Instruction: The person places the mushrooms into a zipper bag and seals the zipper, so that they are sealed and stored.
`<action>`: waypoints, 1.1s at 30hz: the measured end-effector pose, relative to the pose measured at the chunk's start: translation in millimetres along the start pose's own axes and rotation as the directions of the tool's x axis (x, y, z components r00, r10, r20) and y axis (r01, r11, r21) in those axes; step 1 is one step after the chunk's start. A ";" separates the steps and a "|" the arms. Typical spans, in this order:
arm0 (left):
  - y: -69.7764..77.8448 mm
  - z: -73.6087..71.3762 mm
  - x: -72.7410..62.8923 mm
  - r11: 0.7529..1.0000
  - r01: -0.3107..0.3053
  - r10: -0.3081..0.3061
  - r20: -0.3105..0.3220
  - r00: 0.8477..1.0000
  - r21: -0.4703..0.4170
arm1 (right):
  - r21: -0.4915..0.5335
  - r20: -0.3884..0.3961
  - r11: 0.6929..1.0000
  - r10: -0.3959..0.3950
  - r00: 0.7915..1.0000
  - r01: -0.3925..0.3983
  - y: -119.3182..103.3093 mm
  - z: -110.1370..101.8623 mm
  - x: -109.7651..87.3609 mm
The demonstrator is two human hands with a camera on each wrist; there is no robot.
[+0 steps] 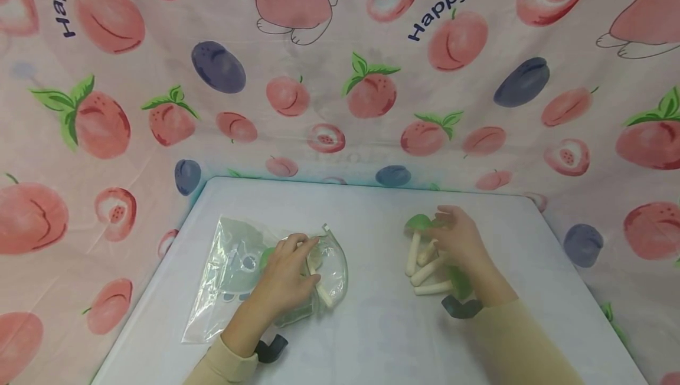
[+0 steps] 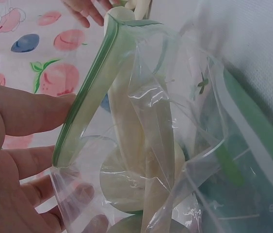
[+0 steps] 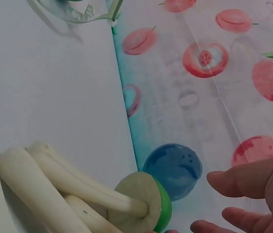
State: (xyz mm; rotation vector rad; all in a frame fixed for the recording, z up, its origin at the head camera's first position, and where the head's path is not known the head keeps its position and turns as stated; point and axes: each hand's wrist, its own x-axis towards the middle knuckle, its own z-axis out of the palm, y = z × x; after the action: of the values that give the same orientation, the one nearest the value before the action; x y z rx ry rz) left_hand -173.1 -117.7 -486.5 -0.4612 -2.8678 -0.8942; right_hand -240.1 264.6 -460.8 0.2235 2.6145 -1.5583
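Note:
A clear zip bag with a green closure strip lies on the left of the table. My left hand is over its mouth end; in the left wrist view the thumb and fingers pinch the green-edged strip. Inside the bag are toy mushrooms with pale stems and green caps, one stem reaching out at the mouth. At the right, several more toy mushrooms lie in a loose group. Above their caps is my right hand, its thumb and fingers apart, near a green-capped mushroom.
A white table carries everything. Behind it and at the sides hangs a pink cloth printed with fruit. Each wrist wears a black mount low over the tabletop.

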 end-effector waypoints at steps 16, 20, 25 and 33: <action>0.0 -0.3 1.0 1.000 0.002 -0.003 0.008 1.000 0.004 | -0.058 0.086 0.998 -0.016 0.996 0.021 -3.6 -14.0 17.8; -0.3 0.0 0.9 1.000 0.004 -0.004 0.007 1.000 0.002 | -0.054 0.103 0.998 -0.004 0.995 0.010 -3.6 -12.4 20.0; -0.2 -0.1 0.7 1.000 0.001 -0.001 0.003 1.000 0.003 | -0.042 0.122 0.999 0.024 0.992 -0.019 -2.8 -10.0 22.5; -0.3 -0.6 0.0 1.000 0.007 -0.007 0.007 1.000 0.007 | -0.062 0.129 0.997 0.052 0.990 -0.044 -2.6 -4.3 27.8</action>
State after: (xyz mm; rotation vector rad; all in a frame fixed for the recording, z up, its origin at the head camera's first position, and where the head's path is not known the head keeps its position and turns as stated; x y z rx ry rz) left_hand -173.2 -118.3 -486.2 -0.4544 -2.8800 -0.8848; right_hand -267.9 269.4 -460.7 0.1721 2.5308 -1.4267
